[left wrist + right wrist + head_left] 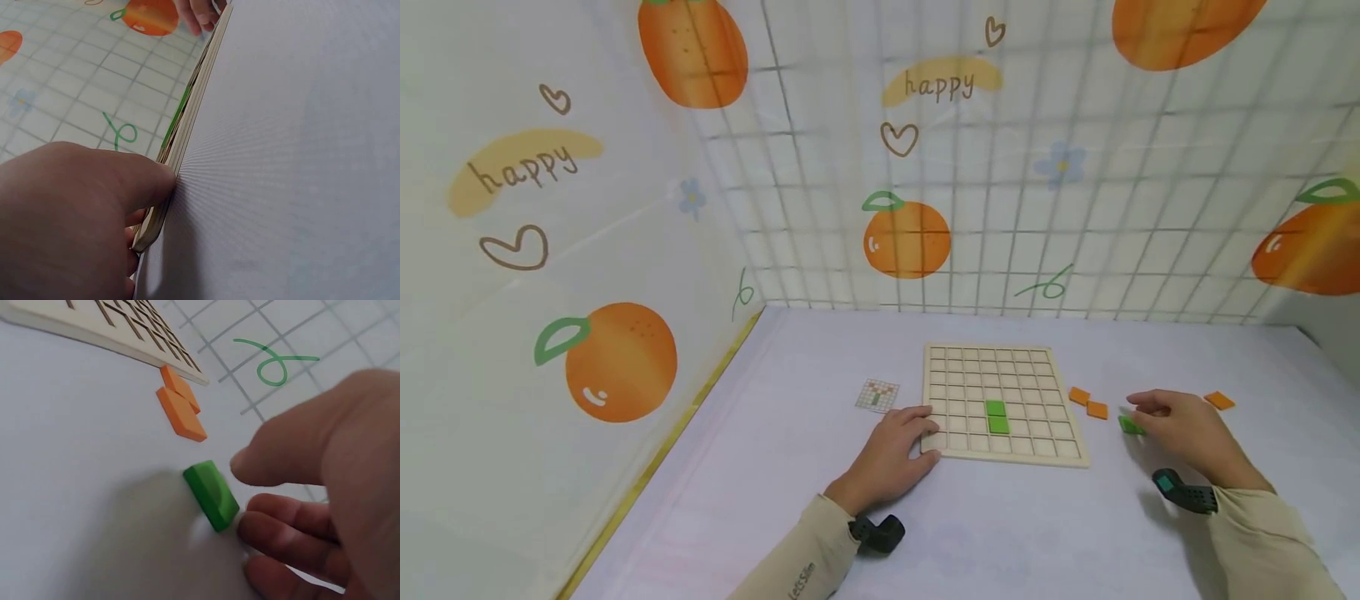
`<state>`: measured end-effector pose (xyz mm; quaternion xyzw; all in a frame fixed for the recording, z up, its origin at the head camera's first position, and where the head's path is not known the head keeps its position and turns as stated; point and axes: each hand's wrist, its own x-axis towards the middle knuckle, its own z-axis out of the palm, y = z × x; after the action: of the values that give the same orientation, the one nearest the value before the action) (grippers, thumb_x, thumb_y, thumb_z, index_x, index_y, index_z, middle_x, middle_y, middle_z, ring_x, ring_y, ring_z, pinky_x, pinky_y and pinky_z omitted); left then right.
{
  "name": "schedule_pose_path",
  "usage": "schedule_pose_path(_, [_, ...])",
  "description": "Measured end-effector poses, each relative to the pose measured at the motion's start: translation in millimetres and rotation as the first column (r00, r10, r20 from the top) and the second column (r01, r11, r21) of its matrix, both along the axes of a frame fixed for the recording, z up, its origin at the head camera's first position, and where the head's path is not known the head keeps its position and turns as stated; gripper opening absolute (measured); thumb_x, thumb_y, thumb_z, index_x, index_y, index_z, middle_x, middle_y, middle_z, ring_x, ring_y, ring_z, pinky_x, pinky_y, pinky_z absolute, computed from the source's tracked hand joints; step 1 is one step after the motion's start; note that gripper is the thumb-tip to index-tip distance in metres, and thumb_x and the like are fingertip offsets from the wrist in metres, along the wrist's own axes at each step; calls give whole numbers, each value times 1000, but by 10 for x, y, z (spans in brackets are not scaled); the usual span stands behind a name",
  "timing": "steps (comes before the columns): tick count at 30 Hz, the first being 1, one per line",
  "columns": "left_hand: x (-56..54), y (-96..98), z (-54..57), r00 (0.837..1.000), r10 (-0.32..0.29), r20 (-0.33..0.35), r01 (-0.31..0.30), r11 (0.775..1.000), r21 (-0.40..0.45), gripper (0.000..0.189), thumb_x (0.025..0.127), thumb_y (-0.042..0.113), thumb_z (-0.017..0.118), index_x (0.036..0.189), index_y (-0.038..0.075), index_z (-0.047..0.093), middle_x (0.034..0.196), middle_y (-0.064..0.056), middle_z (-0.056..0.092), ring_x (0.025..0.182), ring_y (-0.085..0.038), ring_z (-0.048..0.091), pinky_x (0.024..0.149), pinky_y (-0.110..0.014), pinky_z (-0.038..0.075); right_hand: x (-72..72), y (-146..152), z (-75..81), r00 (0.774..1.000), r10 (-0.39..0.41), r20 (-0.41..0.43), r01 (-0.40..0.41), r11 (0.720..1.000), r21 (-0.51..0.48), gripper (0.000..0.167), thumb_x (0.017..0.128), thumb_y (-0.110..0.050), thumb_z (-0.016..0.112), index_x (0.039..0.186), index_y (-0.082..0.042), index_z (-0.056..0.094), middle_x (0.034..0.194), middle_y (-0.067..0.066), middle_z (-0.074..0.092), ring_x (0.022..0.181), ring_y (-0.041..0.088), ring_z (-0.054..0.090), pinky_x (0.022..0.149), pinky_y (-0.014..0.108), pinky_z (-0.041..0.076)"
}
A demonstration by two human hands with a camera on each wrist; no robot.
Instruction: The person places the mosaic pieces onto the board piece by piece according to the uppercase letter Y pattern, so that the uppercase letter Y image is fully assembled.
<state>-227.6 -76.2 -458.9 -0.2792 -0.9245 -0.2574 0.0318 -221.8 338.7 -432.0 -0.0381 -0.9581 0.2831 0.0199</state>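
Note:
A wooden grid board (955, 377) lies flat, with two green square tiles (997, 424) set one behind the other in its cells. My left hand (891, 457) holds the board's near left corner, fingers over the left edge and thumb (153, 182) against the front edge. To the right of the board, a loose green tile (210, 495) lies on the table. Right beside it is my right hand (1183, 435), with thumb and fingers apart and nothing between them. The fingertips (255, 526) come close to the tile's end.
Two orange tiles (1097, 410) lie nearly touching off the board's right side. Another orange tile (1220, 401) is beyond my right hand. A small printed pattern card (877, 395) lies left of the board. A patterned wall covering (820, 208) rises behind the table.

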Motion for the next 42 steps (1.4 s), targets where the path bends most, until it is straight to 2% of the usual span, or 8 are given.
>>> schedule_pose_path(8, [14,-11,-19,1000,-3,1,3,1000,19,36,97,32,64,128,15,66,150,0,48,136,-20,42,112,-40,36,-61,87,7,993,95,69,-98,994,39,47,92,-23,69,124,11,63,111,28,66,93,33,61,72,46,54])
schedule_pose_path(15, [-4,-20,-7,1000,-9,-9,9,1000,4,35,97,32,64,128,16,65,150,0,48,136,-19,43,112,-40,36,-80,79,11,990,107,94,-111,993,43,40,92,-21,69,116,11,67,110,29,65,95,37,60,76,53,52])
schedule_pose_path(17, [-4,-17,-8,1000,-9,-6,9,1000,4,35,96,32,64,128,16,65,149,1,48,135,-19,43,112,-40,36,-66,75,-6,992,101,79,-105,994,41,37,92,-21,69,114,9,68,107,27,66,94,36,60,75,52,52])
schedule_pose_path(22, [3,-3,-29,1000,-11,8,11,1000,14,35,96,32,64,128,16,66,150,1,48,135,-19,43,111,-40,37,-24,65,-56,996,66,52,-66,998,-7,33,91,-21,71,109,6,64,99,18,66,87,30,58,69,40,50])
schedule_pose_path(25, [4,-3,-37,1000,-7,-4,7,1000,17,35,96,31,64,127,16,66,149,1,48,134,-19,44,111,-40,37,-18,57,-56,997,67,43,-65,997,-34,31,92,-21,71,108,3,62,100,18,65,88,30,58,70,39,50])
schedule_pose_path(31, [-9,-8,-41,1000,-7,-11,7,1000,14,35,97,32,63,127,16,66,150,1,48,135,-19,43,111,-40,37,-13,35,-34,996,74,52,-70,995,-66,32,93,-20,69,113,4,62,107,22,65,94,34,59,73,43,51])
schedule_pose_path(39, [-22,-10,-54,1000,-14,-12,14,1000,13,35,96,32,64,127,16,66,150,1,48,135,-19,43,111,-40,37,24,33,-45,996,76,48,-69,988,-136,36,98,-22,63,121,6,61,114,22,65,98,32,59,72,36,50])
schedule_pose_path(42, [-22,-11,-47,1000,-12,-14,13,1000,10,35,97,32,64,128,16,66,150,0,48,135,-19,43,112,-40,37,21,25,-48,995,89,32,-83,983,-166,36,100,-20,60,125,6,59,109,18,67,93,29,60,69,33,50])
